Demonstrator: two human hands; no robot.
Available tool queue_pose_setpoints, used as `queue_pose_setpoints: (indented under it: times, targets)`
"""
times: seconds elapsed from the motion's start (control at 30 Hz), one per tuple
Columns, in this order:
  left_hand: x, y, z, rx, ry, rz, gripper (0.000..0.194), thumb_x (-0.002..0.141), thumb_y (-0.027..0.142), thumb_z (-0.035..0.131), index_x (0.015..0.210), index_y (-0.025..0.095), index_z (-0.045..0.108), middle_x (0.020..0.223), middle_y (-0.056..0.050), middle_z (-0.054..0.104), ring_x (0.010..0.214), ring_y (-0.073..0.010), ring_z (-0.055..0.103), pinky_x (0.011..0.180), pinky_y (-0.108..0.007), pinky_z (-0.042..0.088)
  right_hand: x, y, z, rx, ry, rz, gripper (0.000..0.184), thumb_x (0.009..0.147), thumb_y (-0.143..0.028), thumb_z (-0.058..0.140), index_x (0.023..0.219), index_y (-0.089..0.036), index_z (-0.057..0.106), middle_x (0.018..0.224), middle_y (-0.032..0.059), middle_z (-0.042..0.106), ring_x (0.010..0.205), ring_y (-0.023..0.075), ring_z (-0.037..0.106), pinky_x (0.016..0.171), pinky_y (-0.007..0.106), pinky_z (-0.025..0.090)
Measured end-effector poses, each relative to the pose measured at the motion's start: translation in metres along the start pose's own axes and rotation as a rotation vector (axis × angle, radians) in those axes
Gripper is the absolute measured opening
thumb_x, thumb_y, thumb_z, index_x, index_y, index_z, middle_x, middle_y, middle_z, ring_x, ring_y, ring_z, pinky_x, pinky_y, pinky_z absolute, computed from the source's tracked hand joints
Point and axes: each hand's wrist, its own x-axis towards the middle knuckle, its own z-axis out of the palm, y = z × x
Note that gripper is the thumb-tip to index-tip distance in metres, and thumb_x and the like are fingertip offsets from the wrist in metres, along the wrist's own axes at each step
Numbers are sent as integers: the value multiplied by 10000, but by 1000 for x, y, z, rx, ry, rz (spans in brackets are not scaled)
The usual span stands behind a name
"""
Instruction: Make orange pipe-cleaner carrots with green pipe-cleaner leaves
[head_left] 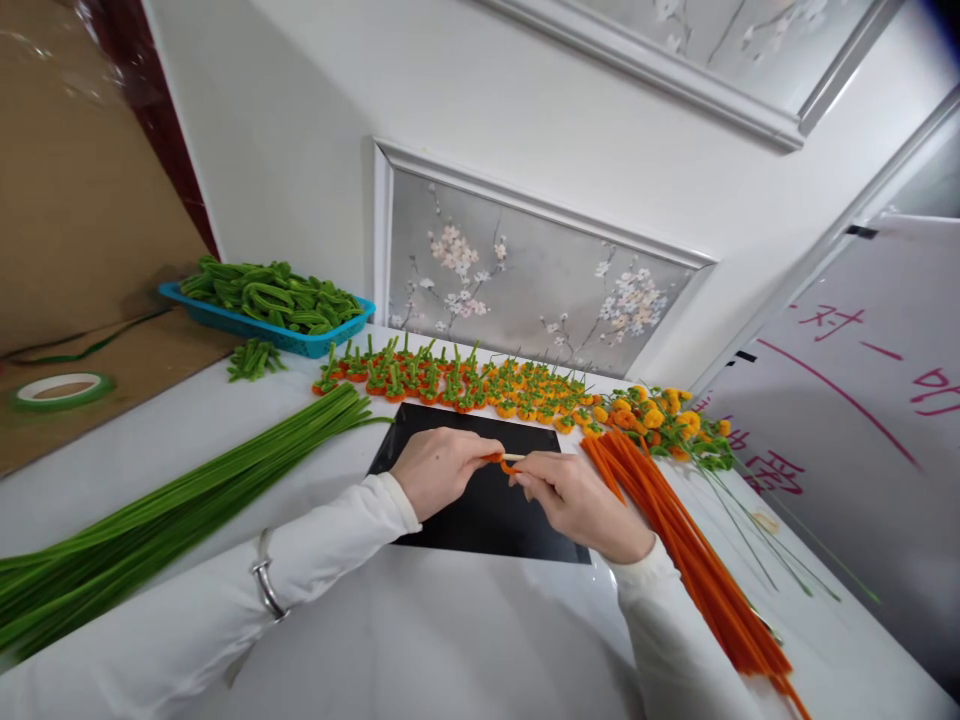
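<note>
Above a black mat [480, 500], both hands are closed at the two ends of a thin pale stick [514, 457]. An orange pipe cleaner [507, 467] is curled round this stick between them. My left hand [441, 468] pinches the stick's left end, where some orange shows at the fingertips. With bent fingers, my right hand [574, 495] grips the other end and the pipe cleaner; its fingers hide part of both. A bundle of orange pipe cleaners [682, 540] lies just right of my right hand. Long green pipe cleaners [202, 490] lie to the left.
Rows of small orange and yellow pipe-cleaner pieces with green tops [450, 380] stand behind the mat. A blue basket [277, 335] of green pieces is back left, near a roll of tape [64, 390]. Yellow flowers on stems [667, 420] lie at right, by a whiteboard [862, 400].
</note>
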Motion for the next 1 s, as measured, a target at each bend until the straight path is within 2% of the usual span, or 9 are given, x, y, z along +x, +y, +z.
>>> queue_pose_setpoints:
  times: [0.17, 0.27, 0.33, 0.5, 0.67, 0.83, 1.0]
  targets:
    - [0, 10, -3, 13, -124, 21, 241, 856, 180, 464, 979, 260, 656, 919, 5, 694, 830, -167, 642, 717, -224, 432, 3, 3, 3, 43, 166, 2, 205, 898, -225, 468, 847, -205, 665, 808, 37, 640, 733, 145, 586, 674, 250, 452]
    - [-1, 14, -3, -1, -166, 56, 228, 860, 154, 439, 954, 224, 635, 914, -6, 685, 809, -170, 638, 702, -226, 426, 5, 5, 4, 40, 275, 73, 168, 869, -245, 523, 827, -205, 681, 808, 37, 640, 736, 145, 589, 689, 247, 454]
    - [-1, 15, -2, -16, -178, 76, 213, 859, 144, 429, 929, 210, 618, 879, -8, 682, 778, -171, 636, 682, -228, 421, 5, 9, 5, 48, 289, 137, 161, 858, -257, 538, 817, -202, 683, 775, 26, 642, 704, 139, 583, 663, 239, 443]
    - [-2, 14, 1, -111, -164, 97, 201, 839, 125, 453, 959, 216, 586, 890, 6, 683, 738, -153, 634, 682, -227, 417, 3, 23, 5, 143, 165, 288, 232, 839, -363, 542, 771, -196, 688, 623, -12, 597, 554, 114, 491, 508, 220, 362]
    - [-3, 13, 1, -261, -151, 133, 206, 876, 142, 418, 1020, 203, 553, 931, -13, 681, 769, -135, 637, 679, -209, 418, 1, 34, 7, 241, 63, 348, 295, 839, -391, 525, 686, -176, 658, 554, -27, 526, 528, 95, 426, 478, 208, 304]
    - [-3, 16, -1, -308, -108, 128, 250, 860, 112, 409, 1055, 200, 538, 908, -12, 679, 752, -128, 634, 676, -209, 422, 0, 35, 6, 299, -47, 326, 345, 842, -354, 510, 562, -160, 566, 511, -33, 507, 501, 80, 417, 479, 199, 312]
    - [-1, 20, -7, -361, -117, 37, 317, 817, 125, 449, 1113, 198, 534, 863, -18, 690, 709, -140, 629, 635, -220, 432, 1, 32, 6, 286, -54, 297, 260, 843, -283, 497, 641, -159, 604, 507, -37, 516, 470, 74, 425, 445, 189, 301]
